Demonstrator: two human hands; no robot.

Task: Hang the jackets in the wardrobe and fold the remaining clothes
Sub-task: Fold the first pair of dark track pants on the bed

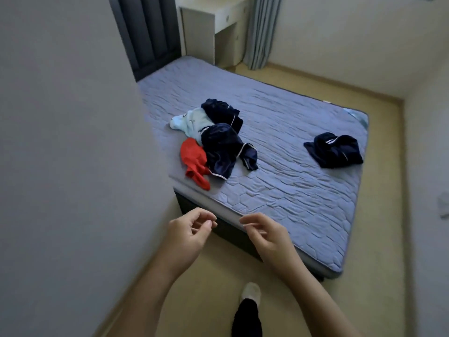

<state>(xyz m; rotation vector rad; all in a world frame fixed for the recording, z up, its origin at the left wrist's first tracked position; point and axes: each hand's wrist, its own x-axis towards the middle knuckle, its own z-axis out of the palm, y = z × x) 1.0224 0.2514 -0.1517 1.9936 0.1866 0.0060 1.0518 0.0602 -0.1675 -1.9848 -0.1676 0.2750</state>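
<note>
**Empty hands hovering at the foot of the bed, clothes lying on the mattress**

A bed (pixel 291 203) with a quilted lavender-blue cover is filling a small pale-walled room. A dark padded headboard (pixel 150 32) is standing at its far end, with a white desk (pixel 218 25) and a grey curtain (pixel 264 32) beyond. Beige floor (pixel 379 239) is running along the bed's right side and foot. A plain wall (pixel 60 142) is closing in the left side of the view.

The left hand (pixel 192 229) and the right hand (pixel 264 233) are hanging in the air near the bed's closest corner, close together with palms turned toward each other. The fingers of both are loosely curled, gripping nothing and touching nothing. A foot in a pale slipper (pixel 251 291) is stepping on the floor below them.

A heap of clothes is lying near the bed's left edge, its long axis running from the near edge toward the headboard. A red garment (pixel 194 161) is sitting nearest. A navy jacket (pixel 221 147) with white piping is touching it, one sleeve trailing to the right. A light-blue garment (pixel 192 121) and another navy garment (pixel 221 110) are lying behind. Well apart, near the right edge, a crumpled navy striped garment (pixel 334 149) is lying crosswise.
</note>
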